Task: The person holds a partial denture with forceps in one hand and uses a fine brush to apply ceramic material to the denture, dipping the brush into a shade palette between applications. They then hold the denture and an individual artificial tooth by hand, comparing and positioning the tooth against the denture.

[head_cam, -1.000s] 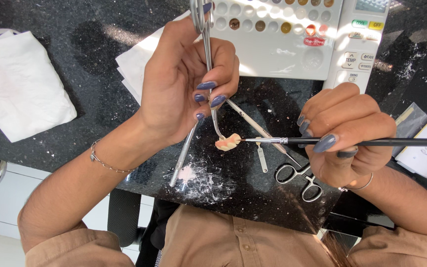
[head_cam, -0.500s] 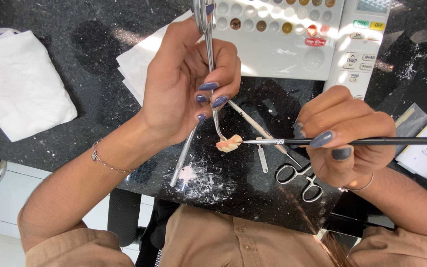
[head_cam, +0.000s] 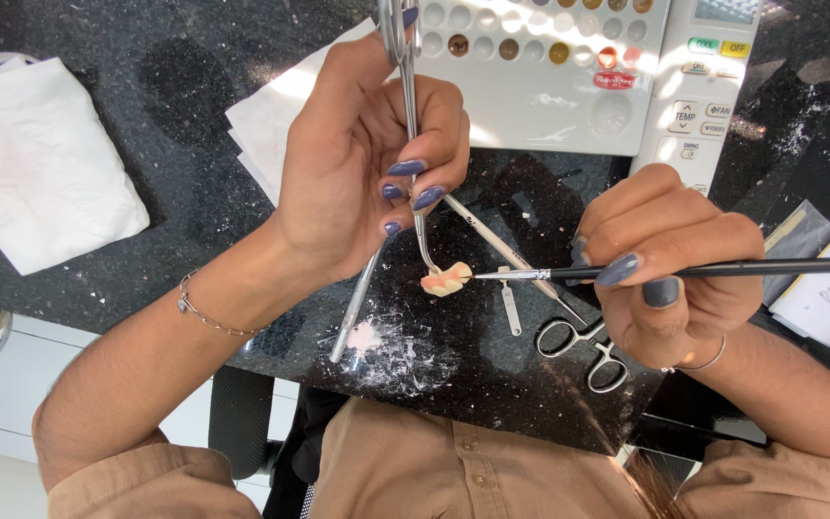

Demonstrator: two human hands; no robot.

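Not much has moved in the last second: the right hand (head_cam: 674,264), pinched around a thin black-handled brush (head_cam: 684,271), has only nudged its tip up against the small cream-and-pink dental piece (head_cam: 447,279) at mid-frame, so it looks like fine touch-up work. The left hand (head_cam: 367,163) has its fingers closed on curved steel forceps (head_cam: 413,144) that clamp the piece above the black speckled counter (head_cam: 98,288). The forceps' handles are cut off at the top edge. The exact contact spot is too tiny to make out.
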